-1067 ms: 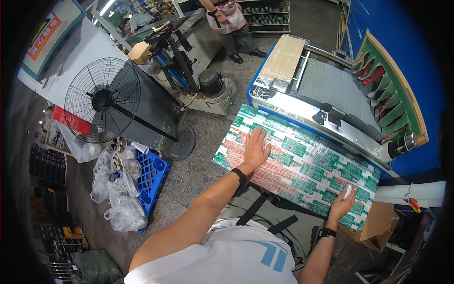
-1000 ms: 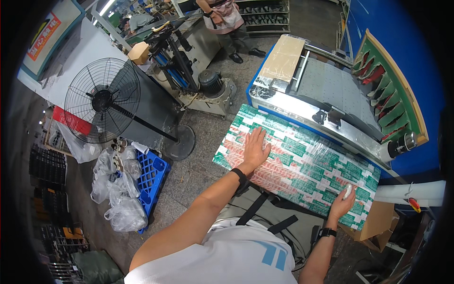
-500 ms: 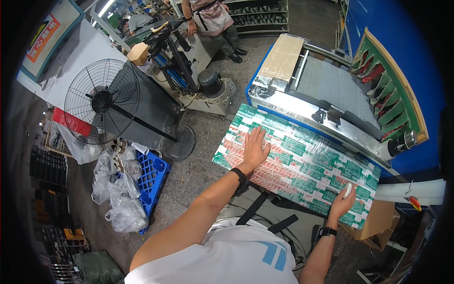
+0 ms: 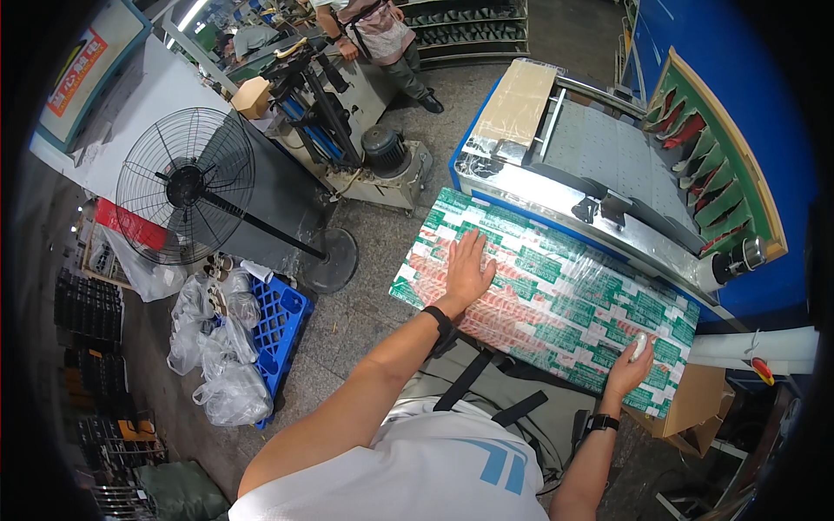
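While a co-worker [image 4: 375,33] at the far side has stepped a little to the left over the last second, the wearer's two hands have stayed put, so work at the near bench top [image 4: 556,271] stands as it did. Covered in green, white and red printed pieces under a shiny film, that top slants from centre to right, just beside a machine [image 4: 599,152] with a grey bed. The left hand [image 4: 470,271] lies open, palm down, toward its left end. The right hand [image 4: 625,375], near its right end, is closed around a small white object [image 4: 639,347], too hidden to identify. To the left stand a black fan [image 4: 185,187] and a blue pallet [image 4: 299,314] beside clear plastic bags [image 4: 233,395].
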Demonstrator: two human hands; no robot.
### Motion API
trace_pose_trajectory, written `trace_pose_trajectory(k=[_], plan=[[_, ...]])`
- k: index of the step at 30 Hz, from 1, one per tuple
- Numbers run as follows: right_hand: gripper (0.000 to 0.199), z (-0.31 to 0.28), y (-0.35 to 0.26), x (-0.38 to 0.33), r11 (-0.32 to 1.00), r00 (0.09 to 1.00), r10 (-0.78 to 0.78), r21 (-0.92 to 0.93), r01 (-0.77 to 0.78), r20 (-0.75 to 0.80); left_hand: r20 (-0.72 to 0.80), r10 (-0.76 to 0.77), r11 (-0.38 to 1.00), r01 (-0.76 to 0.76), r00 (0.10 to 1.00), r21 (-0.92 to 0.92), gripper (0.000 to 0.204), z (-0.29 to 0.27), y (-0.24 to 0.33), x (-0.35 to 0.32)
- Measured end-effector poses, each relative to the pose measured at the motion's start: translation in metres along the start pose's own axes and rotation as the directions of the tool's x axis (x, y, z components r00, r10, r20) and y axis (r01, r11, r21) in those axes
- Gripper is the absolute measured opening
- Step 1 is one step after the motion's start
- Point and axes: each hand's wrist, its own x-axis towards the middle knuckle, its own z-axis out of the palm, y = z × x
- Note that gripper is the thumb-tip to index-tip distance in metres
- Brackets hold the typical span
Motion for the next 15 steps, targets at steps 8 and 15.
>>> trace_pose_trajectory(k=[8,15], plan=[[0.041,-0.0007,-0.002,0.0005,1.0,1.0,-0.001,0.013,0.001,0.004,-0.057,0.031,1.0,-0.031,0.998,0.005,0.069,0.0051,-0.0048,0.0002],[0.044,0.0009,0.0036,-0.0003,1.0,1.0,0.006,-0.005,-0.006,0.013,-0.064,0.032,0.999,-0.032,0.997,-0.008,0.068,0.0049,-0.0041,-0.0008]])
